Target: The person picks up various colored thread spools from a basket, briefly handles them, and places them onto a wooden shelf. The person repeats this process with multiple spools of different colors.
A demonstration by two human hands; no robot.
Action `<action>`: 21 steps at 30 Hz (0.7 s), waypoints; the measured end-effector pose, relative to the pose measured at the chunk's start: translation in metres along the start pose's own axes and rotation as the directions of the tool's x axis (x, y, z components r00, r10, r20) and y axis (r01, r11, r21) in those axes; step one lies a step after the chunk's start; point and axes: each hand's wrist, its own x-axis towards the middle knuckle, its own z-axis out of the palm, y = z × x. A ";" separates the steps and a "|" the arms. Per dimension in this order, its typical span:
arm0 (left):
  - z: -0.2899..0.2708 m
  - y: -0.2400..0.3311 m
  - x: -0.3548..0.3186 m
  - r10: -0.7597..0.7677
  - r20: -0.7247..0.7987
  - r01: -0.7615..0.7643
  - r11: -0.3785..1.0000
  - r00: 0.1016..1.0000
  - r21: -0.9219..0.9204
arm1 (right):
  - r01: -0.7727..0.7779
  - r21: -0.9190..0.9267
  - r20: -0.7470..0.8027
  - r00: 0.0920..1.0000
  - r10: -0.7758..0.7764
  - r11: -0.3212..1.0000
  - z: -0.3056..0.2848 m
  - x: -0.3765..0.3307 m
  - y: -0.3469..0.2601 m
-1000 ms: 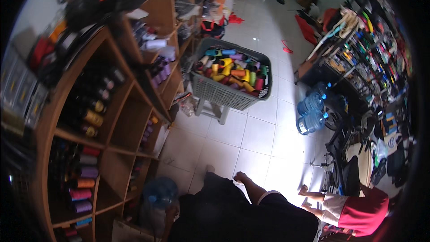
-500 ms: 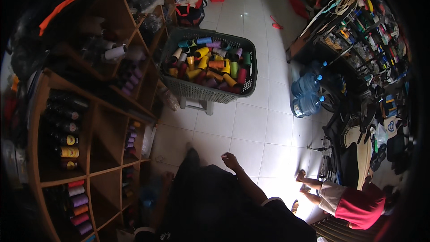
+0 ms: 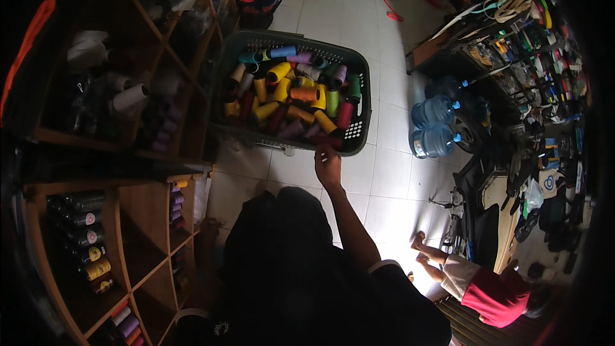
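A dark grey-green plastic basket [image 3: 256, 133] holds many cone-shaped thread spools [image 3: 305, 93] in yellow, orange, red, purple, green and blue. My right hand [image 3: 328, 168] is at the basket's near rim, right of the middle, its fingers bent over the edge. Just inside the rim by those fingertips lies a dark red spool [image 3: 326, 140]. My left hand [image 3: 207, 234] is a dim shape low at the left, beside the shelf; deep shadow hides its fingers and anything in them.
Wooden cubby shelves [image 3: 122, 218] with thread cones line the left. Blue water jugs [image 3: 435, 141] stand on the tiled floor at right, near a cluttered rack [image 3: 512, 45]. A person in a red shirt [image 3: 496, 295] is at the lower right.
My right hand has moved forward from over the floor to the basket's near rim. The basket and shelves appear closer. My left hand has shifted left, deeper into shadow.
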 end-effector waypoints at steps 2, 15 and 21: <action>-0.007 0.011 0.013 0.058 -0.041 -0.064 0.984 0.997 -0.167 | 0.122 -0.050 0.033 0.992 -0.120 0.991 0.019 0.027 0.000; 0.090 -0.044 -0.073 -0.522 -0.030 0.451 0.763 0.852 -0.463 | 0.055 -0.702 0.348 0.896 0.275 0.710 0.039 0.145 0.059; 0.122 -0.024 -0.103 -0.463 0.141 0.390 0.502 0.875 -0.772 | 0.084 -0.711 0.486 0.776 0.401 0.699 0.032 0.168 0.095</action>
